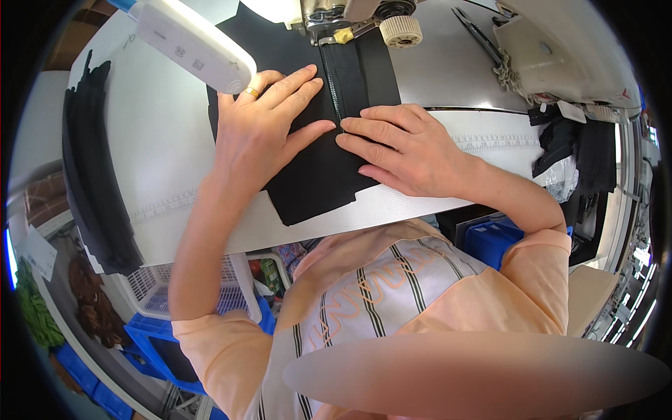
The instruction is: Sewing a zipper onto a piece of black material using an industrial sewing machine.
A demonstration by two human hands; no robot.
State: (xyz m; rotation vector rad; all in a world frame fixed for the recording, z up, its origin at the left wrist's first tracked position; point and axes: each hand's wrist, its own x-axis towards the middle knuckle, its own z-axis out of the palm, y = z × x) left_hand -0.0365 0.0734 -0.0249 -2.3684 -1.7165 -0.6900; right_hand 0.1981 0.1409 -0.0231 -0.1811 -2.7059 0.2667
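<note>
— What lies at the far left of the bench (161, 133)?

— A stack of black fabric strips (94, 168), draped along the white bench's left edge, well apart from the work. Just right of it, near the top, a white lamp bar (196, 43) juts in above the surface.

— And the left hand (262, 126)?

— It lies flat, fingers spread and released, pressing down on the black fabric piece (315, 168). A gold ring (251, 92) shows on one finger. It grips nothing; it only bears on the cloth.

— Where is that cloth?

— In the middle of the bench, its far end under the sewing machine's presser foot (334, 35). A zipper (332, 84) runs down it between the two hands.

— The right hand (399, 147)?

— Also flat and open, fingertips touching the zipper's line, palm on the cloth's right side.

— Further right?

— A cream handwheel knob (401, 31), then loose black scraps (567, 143) at the bench's right end.
</note>
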